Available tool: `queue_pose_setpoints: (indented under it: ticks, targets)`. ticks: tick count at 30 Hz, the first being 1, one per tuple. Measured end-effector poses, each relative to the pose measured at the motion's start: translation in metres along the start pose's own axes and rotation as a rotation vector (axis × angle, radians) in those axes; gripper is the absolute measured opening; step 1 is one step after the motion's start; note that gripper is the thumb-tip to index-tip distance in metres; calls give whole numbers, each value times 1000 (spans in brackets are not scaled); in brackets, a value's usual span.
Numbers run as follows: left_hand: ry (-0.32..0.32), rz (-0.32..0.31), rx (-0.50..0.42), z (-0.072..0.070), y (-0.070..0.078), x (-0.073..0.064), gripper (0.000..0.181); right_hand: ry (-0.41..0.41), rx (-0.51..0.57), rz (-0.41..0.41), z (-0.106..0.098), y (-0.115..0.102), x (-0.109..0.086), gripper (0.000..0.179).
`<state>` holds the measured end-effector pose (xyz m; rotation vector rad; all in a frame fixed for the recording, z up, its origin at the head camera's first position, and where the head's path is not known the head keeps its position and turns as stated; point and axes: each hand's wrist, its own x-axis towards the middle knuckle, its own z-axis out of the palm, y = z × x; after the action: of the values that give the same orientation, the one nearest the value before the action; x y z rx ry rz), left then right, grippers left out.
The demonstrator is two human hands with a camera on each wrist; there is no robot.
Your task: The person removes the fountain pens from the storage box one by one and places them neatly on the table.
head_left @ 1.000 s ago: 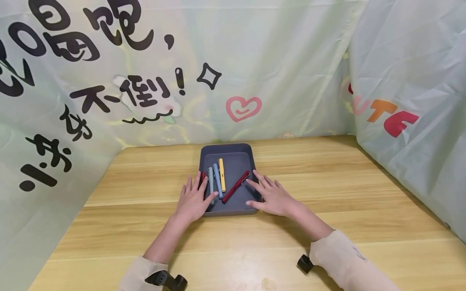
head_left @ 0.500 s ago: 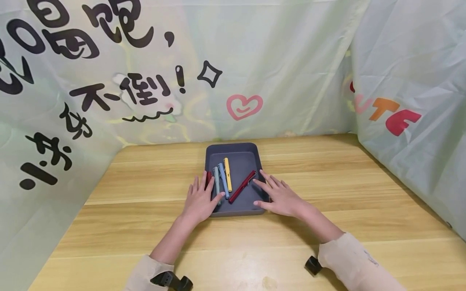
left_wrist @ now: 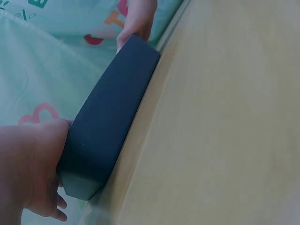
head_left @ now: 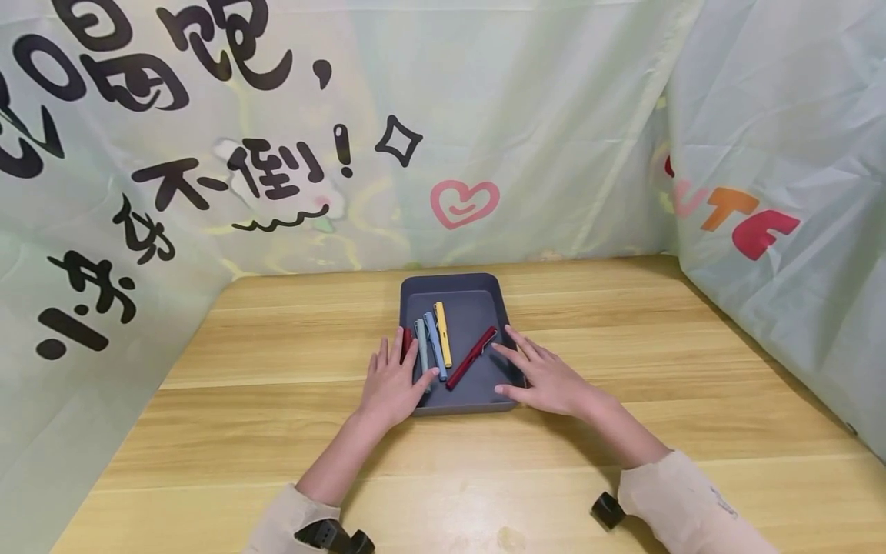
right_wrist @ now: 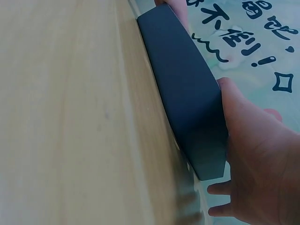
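A dark blue-grey tray (head_left: 477, 282) lies on the table between my two hands. My left hand (head_left: 391, 391) rests at its left side, fingers spread straight along the rim and thumb over the inside. Against the right side lies my right hand (head_left: 554, 382), also with spread straight fingers. Several capped pens lie in the tray: a yellow pen (head_left: 443, 335), a blue pen (head_left: 435, 346), a grey-green pen (head_left: 421, 350) and a dark red pen (head_left: 472, 358) set diagonally. Left fingers partly hide another red pen (head_left: 406, 340). Both wrist views show the tray's near wall, with thumbs behind its rim.
The tray stands on a light wooden table (head_left: 277, 323). Behind it hangs a pale printed cloth (head_left: 554, 138) with black characters and a pink heart. Another cloth side closes off the right. Small black cameras (head_left: 607, 510) sit at both wrists.
The tray has slid to the right over the table with the pens in it. Both hands have moved along with it. The pens keep their places in the tray.
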<state>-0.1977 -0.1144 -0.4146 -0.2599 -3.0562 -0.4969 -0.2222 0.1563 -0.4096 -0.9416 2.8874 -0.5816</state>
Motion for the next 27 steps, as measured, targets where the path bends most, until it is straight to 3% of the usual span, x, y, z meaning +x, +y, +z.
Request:
queue_pose_setpoints:
  ticks: [27]
  targets:
    - [-10, 24, 4, 8, 24, -1, 71, 4, -3, 19, -5, 14, -23, 73]
